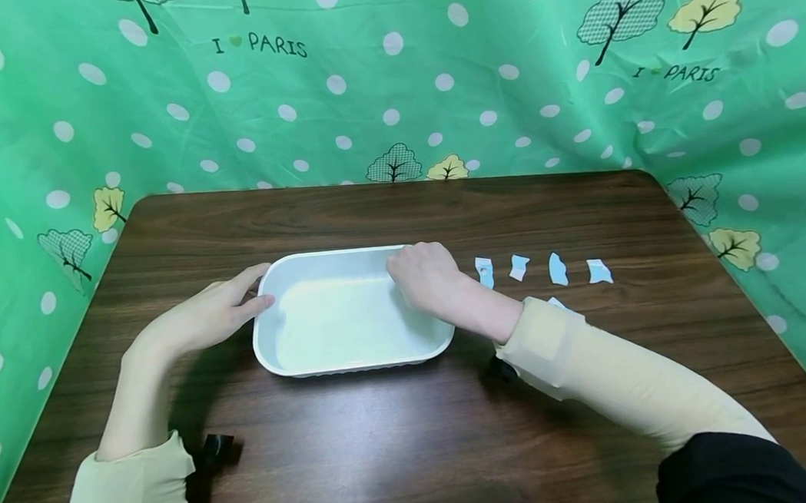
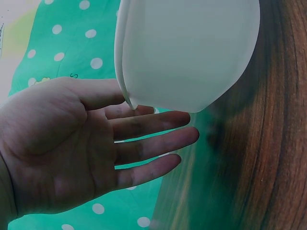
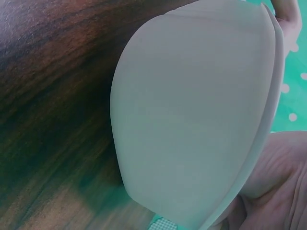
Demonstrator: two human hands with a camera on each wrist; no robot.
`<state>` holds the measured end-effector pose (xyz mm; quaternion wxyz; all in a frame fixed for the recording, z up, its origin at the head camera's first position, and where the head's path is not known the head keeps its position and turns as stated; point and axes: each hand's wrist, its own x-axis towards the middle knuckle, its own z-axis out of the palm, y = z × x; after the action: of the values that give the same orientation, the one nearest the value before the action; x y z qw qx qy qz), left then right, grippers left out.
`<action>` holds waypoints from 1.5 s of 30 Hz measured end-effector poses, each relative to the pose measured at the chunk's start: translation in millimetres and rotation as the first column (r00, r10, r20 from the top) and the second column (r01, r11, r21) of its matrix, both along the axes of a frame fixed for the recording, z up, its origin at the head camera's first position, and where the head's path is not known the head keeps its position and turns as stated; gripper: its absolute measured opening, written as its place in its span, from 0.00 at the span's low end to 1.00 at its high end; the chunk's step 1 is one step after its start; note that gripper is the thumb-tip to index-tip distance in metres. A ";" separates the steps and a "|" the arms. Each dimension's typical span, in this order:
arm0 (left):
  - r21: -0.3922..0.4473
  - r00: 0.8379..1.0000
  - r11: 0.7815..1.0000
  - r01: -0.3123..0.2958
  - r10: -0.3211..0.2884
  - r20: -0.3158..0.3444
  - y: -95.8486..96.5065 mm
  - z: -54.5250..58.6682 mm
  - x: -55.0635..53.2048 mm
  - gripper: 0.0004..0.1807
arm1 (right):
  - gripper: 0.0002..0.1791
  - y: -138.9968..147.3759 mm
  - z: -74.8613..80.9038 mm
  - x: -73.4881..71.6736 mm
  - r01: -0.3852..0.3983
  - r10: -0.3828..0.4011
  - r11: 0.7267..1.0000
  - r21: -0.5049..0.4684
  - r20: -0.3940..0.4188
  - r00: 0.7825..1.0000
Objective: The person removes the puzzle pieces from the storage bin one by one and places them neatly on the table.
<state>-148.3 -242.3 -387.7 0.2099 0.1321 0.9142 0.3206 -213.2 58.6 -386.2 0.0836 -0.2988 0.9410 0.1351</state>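
A white rectangular plastic tray (image 1: 338, 325) with rounded corners stands on the dark wooden table in the head view. My left hand (image 1: 216, 309) holds its left end, thumb at the rim. In the left wrist view the other fingers of that left hand (image 2: 100, 139) reach out straight below the tray's end (image 2: 187, 52). My right hand (image 1: 428, 277) is curled over the far right corner of the tray, its fingertips hidden. From the right wrist view, the tray's outer wall (image 3: 192, 110) covers part of the right hand (image 3: 280, 177).
Several torn light-blue and white paper pieces (image 1: 558, 270) lie in a row right of the tray. Another paper piece (image 1: 557, 303) is partly hidden behind the right forearm. A green dotted curtain (image 1: 392, 75) hangs behind the wooden table (image 1: 360, 454).
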 end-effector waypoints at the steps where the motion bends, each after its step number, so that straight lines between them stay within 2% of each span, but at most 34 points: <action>1: -0.001 1.000 1.000 0.000 0.000 0.001 0.2 0.1 -0.2 0.34 | 0.13 0.2 0.2 -0.1 0.002 -0.002 1.000 0.000 0.002 1.000; 8: 0.004 1.000 1.000 0.003 -0.003 0.001 1.1 0.8 -0.6 0.34 | 0.11 3.6 2.8 0.8 0.020 -0.019 0.999 -0.030 0.026 0.999; 13: 0.003 1.000 1.000 0.006 -0.006 -0.003 2.5 2.2 -2.0 0.34 | 0.03 12.6 11.2 3.3 0.077 -0.070 0.984 -0.158 0.049 0.996; 15: 0.001 1.000 1.000 0.006 -0.006 -0.003 3.0 2.7 -2.8 0.34 | 0.07 17.4 16.4 4.2 0.088 -0.078 0.969 -0.231 0.053 0.996; 20: 0.010 1.000 1.000 0.007 -0.007 0.007 3.4 3.8 -3.7 0.35 | 0.13 32.1 29.2 4.0 0.071 -0.051 0.911 -0.406 0.061 0.997; 26: 0.018 1.000 1.000 0.007 -0.007 0.005 2.7 3.8 -3.9 0.33 | 0.10 54.8 38.5 -0.6 0.074 -0.061 0.797 -0.600 0.042 0.997; 28: 0.016 1.000 1.000 0.006 -0.006 0.005 2.2 3.5 -3.9 0.33 | 0.09 61.8 38.7 -2.7 0.072 -0.063 0.761 -0.645 0.037 0.997; 31: 0.014 1.000 1.000 0.003 -0.003 0.007 1.1 3.0 -3.5 0.34 | 0.09 67.9 38.5 -4.2 0.068 -0.057 0.734 -0.676 0.038 0.998; 33: 0.010 1.000 1.000 0.001 -0.001 0.004 0.3 2.5 -2.9 0.34 | 0.10 69.4 37.9 -4.3 0.065 -0.042 0.730 -0.680 0.051 0.998; 36: 0.011 1.000 1.000 0.002 -0.002 0.003 -0.5 1.5 -2.0 0.33 | 0.12 69.9 36.3 -3.3 0.063 -0.025 0.743 -0.666 0.067 0.997; 40: 0.010 1.000 1.000 0.005 -0.005 -0.002 -0.9 0.4 -1.0 0.33 | 0.15 70.3 32.0 -4.1 0.034 0.010 0.788 -0.615 0.068 0.998; 45: 0.013 1.000 1.000 0.002 -0.002 -0.001 -1.0 0.2 -0.4 0.32 | 0.19 68.3 21.9 -10.9 -0.027 0.096 0.839 -0.543 0.100 0.990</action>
<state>-148.7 -243.3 -387.5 0.2088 0.1347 0.9120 0.3264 -224.1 126.9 -364.4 0.0494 -0.3481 0.9238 -0.1512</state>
